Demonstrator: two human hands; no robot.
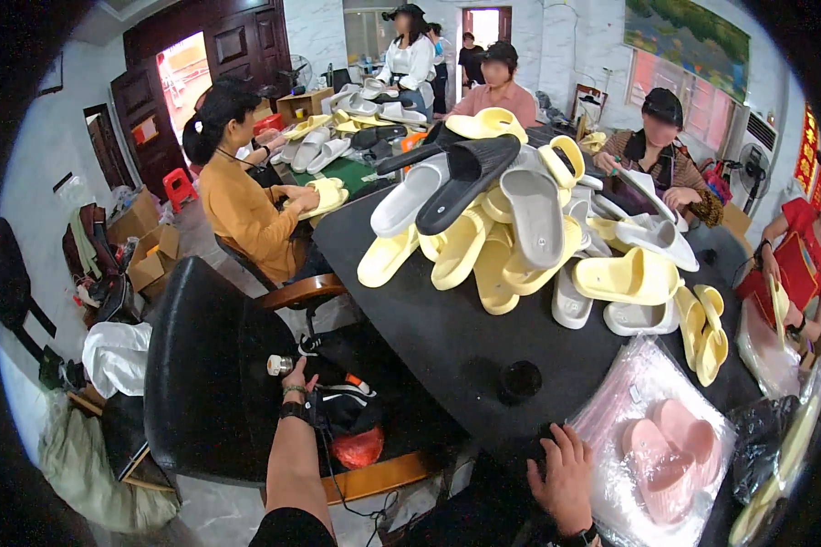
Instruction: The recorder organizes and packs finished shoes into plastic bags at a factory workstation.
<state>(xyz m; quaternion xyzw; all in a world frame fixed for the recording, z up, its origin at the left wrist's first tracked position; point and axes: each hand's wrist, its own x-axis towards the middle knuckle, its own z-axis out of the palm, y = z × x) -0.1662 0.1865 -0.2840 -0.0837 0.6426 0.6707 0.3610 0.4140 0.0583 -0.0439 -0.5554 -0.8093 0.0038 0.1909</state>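
My left hand (297, 383) reaches over the black leather chair (205, 374) and grips a small jar-like object (280, 365), pale with a shiny band. Its exact kind is too small to tell. At the table's near edge my right hand (563, 476) rests with fingers spread, holding nothing. Just right of it lies a stack of clear plastic bags (611, 392), with a pair of pink slippers (661, 465) on it. A dark bag (342, 410) and a red plastic bundle (358, 447) sit on the chair seat below my left hand.
Yellow, grey and black slippers (534, 214) are heaped on the black table (410, 337). A round black object (520, 381) stands near its front. A person in orange (246, 201) sits at left; others handle slippers around the table. Cardboard boxes (150, 264) stand at far left.
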